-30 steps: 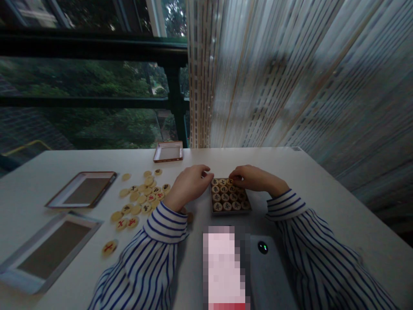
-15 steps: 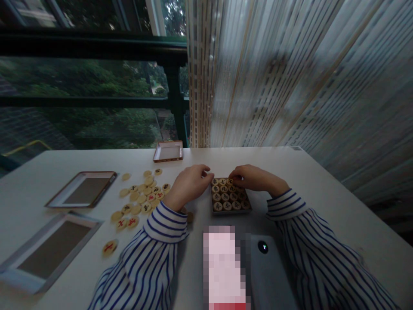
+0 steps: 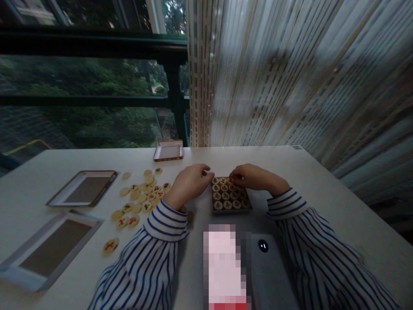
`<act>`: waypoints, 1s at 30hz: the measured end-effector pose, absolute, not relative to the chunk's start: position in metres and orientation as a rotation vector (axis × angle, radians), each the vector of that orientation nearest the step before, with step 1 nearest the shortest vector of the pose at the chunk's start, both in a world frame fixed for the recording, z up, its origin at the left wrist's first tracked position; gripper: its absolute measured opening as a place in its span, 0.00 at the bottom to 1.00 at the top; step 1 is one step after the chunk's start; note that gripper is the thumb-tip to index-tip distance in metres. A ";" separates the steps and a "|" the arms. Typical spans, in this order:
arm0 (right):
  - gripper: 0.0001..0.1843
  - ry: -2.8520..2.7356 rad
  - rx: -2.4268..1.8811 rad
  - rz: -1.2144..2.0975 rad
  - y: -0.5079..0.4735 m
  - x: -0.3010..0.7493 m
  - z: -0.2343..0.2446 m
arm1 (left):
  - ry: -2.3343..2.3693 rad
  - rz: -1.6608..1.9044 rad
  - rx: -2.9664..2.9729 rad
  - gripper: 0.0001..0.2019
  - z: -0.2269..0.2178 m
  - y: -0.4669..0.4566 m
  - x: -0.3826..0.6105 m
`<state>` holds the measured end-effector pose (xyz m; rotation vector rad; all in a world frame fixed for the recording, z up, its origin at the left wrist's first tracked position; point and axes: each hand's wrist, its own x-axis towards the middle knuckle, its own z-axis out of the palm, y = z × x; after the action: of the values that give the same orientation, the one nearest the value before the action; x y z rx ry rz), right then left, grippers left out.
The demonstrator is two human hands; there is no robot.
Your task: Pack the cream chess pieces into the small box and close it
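Note:
A small dark box holds rows of round wooden xiangqi pieces with black characters facing up. My right hand is over its far right corner, thumb and fingers pinched at a xiangqi piece in the far row. My left hand hovers at the far left corner, fingers loosely bent with a gap between thumb and forefinger. Nothing shows in its grasp; whether the thumb touches the box I cannot tell. Left of my left wrist lie loose xiangqi pieces, some red-lettered, some black, several blank side up.
A brown-edged box part and a larger pale tray lie at the left. Another small shallow box sits at the back edge of the white table. In front are a blurred-out patch and a grey device.
Both hands keep almost the same place and grip. The view has shifted very slightly. The small display on the grey device looks different.

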<state>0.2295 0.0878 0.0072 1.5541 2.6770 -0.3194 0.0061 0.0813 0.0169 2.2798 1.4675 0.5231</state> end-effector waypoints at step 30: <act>0.17 2.897 1.913 0.126 0.073 0.220 0.033 | 1.479 0.724 2.244 0.18 0.032 0.089 -0.013</act>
<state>0.2200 0.0729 0.0335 1.9129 2.8967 0.1256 -0.0128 0.0887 0.0317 2.2439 1.4788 0.7239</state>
